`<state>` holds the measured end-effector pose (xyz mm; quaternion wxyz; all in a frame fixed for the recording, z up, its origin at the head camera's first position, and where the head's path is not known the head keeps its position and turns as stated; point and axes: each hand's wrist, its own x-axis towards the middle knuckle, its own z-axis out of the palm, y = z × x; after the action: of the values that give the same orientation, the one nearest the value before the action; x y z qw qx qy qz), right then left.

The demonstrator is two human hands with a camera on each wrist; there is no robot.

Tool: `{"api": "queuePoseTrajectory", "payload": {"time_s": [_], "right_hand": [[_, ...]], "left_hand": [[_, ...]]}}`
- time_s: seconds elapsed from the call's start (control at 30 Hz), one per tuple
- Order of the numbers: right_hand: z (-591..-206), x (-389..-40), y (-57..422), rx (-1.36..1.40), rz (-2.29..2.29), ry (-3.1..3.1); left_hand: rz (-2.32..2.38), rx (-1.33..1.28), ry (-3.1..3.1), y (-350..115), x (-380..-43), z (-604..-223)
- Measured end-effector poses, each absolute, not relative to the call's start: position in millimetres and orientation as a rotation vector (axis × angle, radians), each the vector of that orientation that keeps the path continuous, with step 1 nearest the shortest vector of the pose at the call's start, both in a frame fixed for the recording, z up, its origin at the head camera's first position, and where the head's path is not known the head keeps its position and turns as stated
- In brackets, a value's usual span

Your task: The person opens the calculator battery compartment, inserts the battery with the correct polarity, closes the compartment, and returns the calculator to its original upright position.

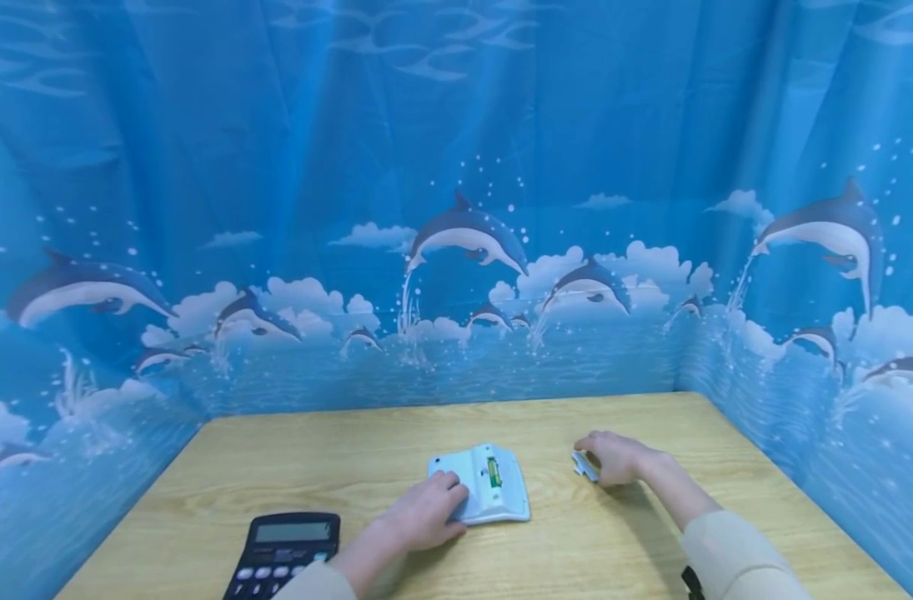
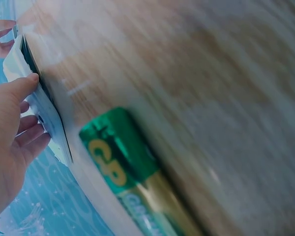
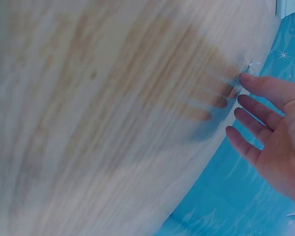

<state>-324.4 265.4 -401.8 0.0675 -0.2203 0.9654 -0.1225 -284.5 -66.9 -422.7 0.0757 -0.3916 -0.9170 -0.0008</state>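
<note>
Inside white device's compartment, green battery, hands on device and piece

The table has a smooth wood-grain surface; the device casing is plastic, the battery wrapper glossy, the curtain shiny.

Under my left hand, a pale device lies back-up on the desk, opened to show a green battery; my right hand pinches a small pale piece to its right.
</note>
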Motion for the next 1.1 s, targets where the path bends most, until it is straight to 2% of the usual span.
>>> {"api": "queuePoseTrajectory", "payload": {"time_s": [0.67,1.1], "right_hand": [[-396.7,-327.0,259.1,-0.538,-0.464,2.816],[-405.1,-326.6,256.3,-0.577,-0.455,2.895]], "left_hand": [[0.005,-1.177,-2.781,-67.6,-283.6,-418.6],[0.038,-1.213,-2.764,-68.8,-284.8,-420.2]]}}
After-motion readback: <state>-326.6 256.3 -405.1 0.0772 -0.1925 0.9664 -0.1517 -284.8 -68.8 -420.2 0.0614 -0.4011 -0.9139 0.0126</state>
